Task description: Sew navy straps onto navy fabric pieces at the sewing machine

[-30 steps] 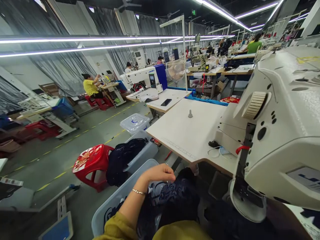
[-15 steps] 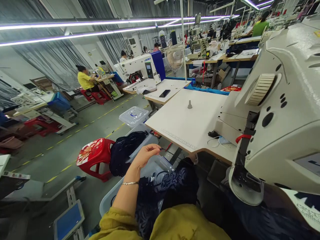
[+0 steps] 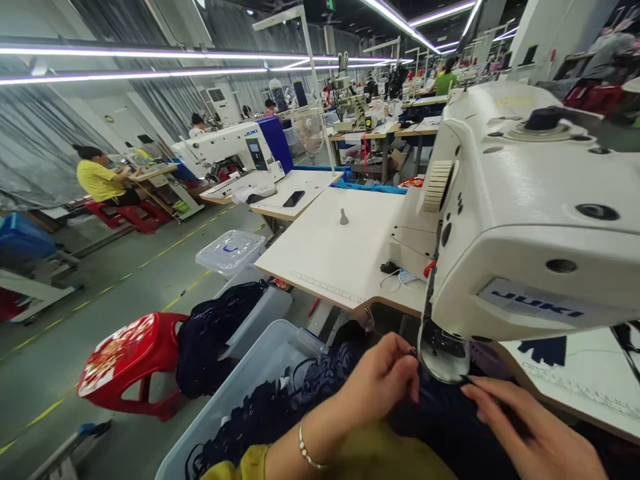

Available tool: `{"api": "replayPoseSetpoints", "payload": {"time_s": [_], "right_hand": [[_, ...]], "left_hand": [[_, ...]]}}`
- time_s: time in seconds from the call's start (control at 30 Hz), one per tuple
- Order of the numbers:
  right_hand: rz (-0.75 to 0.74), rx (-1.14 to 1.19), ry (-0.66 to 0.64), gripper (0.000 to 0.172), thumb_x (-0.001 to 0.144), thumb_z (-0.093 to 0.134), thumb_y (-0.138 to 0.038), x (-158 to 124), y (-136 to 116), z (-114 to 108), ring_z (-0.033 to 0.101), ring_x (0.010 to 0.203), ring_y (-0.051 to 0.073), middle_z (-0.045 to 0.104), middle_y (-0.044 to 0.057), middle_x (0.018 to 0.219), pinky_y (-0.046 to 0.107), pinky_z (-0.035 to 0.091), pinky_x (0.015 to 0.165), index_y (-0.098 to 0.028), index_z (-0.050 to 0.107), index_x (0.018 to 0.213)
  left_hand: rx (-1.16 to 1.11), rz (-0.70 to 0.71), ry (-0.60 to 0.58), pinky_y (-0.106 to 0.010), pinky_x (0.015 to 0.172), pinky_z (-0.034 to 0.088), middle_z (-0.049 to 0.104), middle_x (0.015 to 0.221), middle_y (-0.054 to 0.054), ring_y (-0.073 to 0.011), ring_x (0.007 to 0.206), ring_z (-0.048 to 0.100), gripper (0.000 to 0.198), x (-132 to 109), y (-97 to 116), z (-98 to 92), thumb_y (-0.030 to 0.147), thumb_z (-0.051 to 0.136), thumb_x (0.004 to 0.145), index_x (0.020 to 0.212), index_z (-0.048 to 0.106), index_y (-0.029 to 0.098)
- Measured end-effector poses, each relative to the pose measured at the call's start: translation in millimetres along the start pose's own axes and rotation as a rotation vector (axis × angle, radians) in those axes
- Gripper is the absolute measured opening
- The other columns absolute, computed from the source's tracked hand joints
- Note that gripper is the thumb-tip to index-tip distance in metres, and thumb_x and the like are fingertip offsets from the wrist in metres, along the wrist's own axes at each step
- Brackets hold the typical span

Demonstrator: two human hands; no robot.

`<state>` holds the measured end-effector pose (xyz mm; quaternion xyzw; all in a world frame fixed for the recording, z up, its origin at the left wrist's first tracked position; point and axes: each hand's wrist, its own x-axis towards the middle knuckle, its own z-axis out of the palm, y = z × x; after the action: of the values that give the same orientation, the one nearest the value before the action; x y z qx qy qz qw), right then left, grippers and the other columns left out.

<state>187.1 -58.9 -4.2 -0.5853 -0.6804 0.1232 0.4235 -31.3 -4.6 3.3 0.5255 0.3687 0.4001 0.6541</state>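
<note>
— Judging by the big white sewing machine (image 3: 525, 220) and its table (image 3: 325, 253), what makes this step go well?
— I'd say holding the dark lace fabric (image 3: 440, 420) flat and lightly taut where it meets the machine's lower end, with 2 hands steering evenly and fingertips clear of the needle, which I cannot make out here
— Where does the fabric lie?
— It trails out of the plastic bin (image 3: 260, 367) on the left, crosses the lap and runs under the machine head. The left hand (image 3: 385, 383) is curled, pinching a fold just beside the head. The right hand (image 3: 525, 433) lies flat on the fabric, fingers stretched toward the head, so the fabric sits under and between both
— Anything smaller?
— 1 bracelet (image 3: 305, 453) on the left wrist
</note>
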Motion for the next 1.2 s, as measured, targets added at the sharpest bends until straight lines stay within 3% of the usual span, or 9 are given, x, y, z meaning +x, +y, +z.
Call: {"api": "replayPoseSetpoints", "payload": {"time_s": [0.1,0.2,0.37,0.5,0.7,0.83,0.9,1.07,1.2], "right_hand": [[-0.195,-0.084,-0.004,0.019,0.095,0.052,-0.04,3.8,-8.2,13.9,0.074,0.069,0.017,0.077,-0.003,0.086,0.025,0.061,0.066,-0.029,0.068,0.098],[-0.31,-0.155,0.034,0.019,0.095,0.054,-0.028,0.2,-6.4,21.2,0.074,0.079,0.018,0.077,0.001,0.093,0.027,0.06,0.073,-0.025,0.069,0.107],[-0.446,-0.245,0.031,0.035,0.089,0.053,-0.008,-9.3,0.4,21.7,0.073,0.087,0.021,0.075,0.007,0.105,0.031,0.058,0.075,-0.019,0.065,0.12],[-0.429,-0.207,0.054,0.034,0.09,0.052,-0.008,-8.6,-2.7,21.0,0.073,0.087,0.021,0.075,0.007,0.102,0.032,0.059,0.076,-0.018,0.063,0.121],[-0.27,-0.069,0.015,0.026,0.097,0.048,-0.02,-9.6,-9.2,22.5,0.073,0.088,0.017,0.075,0.005,0.104,0.023,0.06,0.081,-0.021,0.06,0.12],[-0.128,0.015,-0.108,0.031,0.099,0.045,-0.022,-8.5,-6.6,19.5,0.073,0.09,0.012,0.075,-0.001,0.108,0.014,0.058,0.079,-0.025,0.055,0.128],[-0.107,0.037,-0.14,0.029,0.097,0.049,-0.024,-6.8,-4.7,16.8,0.074,0.089,0.012,0.075,-0.003,0.107,0.013,0.057,0.079,-0.028,0.057,0.126],[-0.09,0.065,-0.089,0.016,0.095,0.052,-0.03,-1.6,-6.4,6.8,0.073,0.085,0.014,0.075,-0.003,0.099,0.018,0.058,0.079,-0.029,0.066,0.102],[0.142,0.032,0.106,0.014,0.096,0.048,-0.033,4.4,-7.6,-0.6,0.068,0.062,0.014,0.067,-0.001,0.073,0.017,0.056,0.055,-0.026,0.058,0.089]], "left_hand": [[0.164,-0.022,-0.039,-0.018,0.05,0.036,0.06,0.058,0.002,-0.0082,0.05,0.048,0.028,-3.7,-2.8,20.2,0.043,0.058,0.092,0.081,0.052,0.018],[0.41,0.04,-0.029,-0.018,0.053,0.038,0.061,0.064,0.002,-0.0099,0.056,0.053,0.018,-5.5,-3.4,23.2,0.032,0.052,0.095,0.083,0.055,0.019],[1.0,0.46,-0.097,-0.023,0.057,0.042,0.063,0.075,-0.004,-0.0145,0.063,0.057,0.02,-9.0,-8.6,20.4,0.018,0.039,0.098,0.089,0.058,0.018],[1.384,0.707,-0.159,-0.029,0.057,0.044,0.063,0.078,-0.005,-0.0188,0.065,0.058,0.019,-11.5,-8.7,20.5,0.012,0.038,0.095,0.104,0.055,0.014],[1.427,0.724,0.035,-0.029,0.052,0.042,0.063,0.073,-0.002,-0.0166,0.059,0.059,0.024,-10.0,-5.4,23.0,0.02,0.034,0.101,0.118,0.05,0.015],[1.362,0.708,-0.001,-0.027,0.05,0.038,0.06,0.064,0.001,-0.014,0.054,0.057,0.015,-9.7,-2.1,25.3,0.022,0.04,0.101,0.099,0.055,0.02],[1.353,0.68,-0.024,-0.027,0.049,0.038,0.061,0.065,0.0,-0.0149,0.053,0.057,0.016,-10.0,0.5,26.7,0.019,0.039,0.1,0.098,0.056,0.02],[1.351,0.663,-0.003,-0.029,0.049,0.039,0.062,0.065,-0.001,-0.0166,0.054,0.058,0.016,-10.1,-1.2,29.9,0.017,0.04,0.098,0.093,0.055,0.02],[1.31,0.661,0.0,-0.029,0.046,0.035,0.061,0.06,0.001,-0.0153,0.049,0.056,0.016,-10.1,-9.2,31.6,0.021,0.041,0.099,0.09,0.054,0.02]]}}
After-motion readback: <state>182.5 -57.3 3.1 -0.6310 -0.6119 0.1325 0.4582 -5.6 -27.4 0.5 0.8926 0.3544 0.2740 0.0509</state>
